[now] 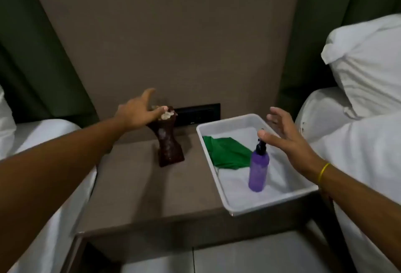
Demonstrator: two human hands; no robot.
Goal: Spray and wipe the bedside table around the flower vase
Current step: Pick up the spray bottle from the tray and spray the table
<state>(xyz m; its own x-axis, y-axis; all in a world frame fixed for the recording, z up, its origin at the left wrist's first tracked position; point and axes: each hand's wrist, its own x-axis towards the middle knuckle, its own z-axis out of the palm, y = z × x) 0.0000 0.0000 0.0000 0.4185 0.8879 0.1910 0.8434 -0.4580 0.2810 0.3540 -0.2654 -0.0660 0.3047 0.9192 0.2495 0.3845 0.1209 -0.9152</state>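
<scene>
Both bare forearms reach forward from the lower corners of the frame. The left hand [138, 111] is extended farthest, palm down, fingers spread and loosely curved, the thumb raised toward the wall; its fingertips [161, 111] appear to touch something beneath them, though a grip cannot be confirmed. The right hand [286, 137] is held open in the air, fingers splayed and slightly blurred, thumb pointing left. A thin yellow band [323, 171] circles the right wrist.
</scene>
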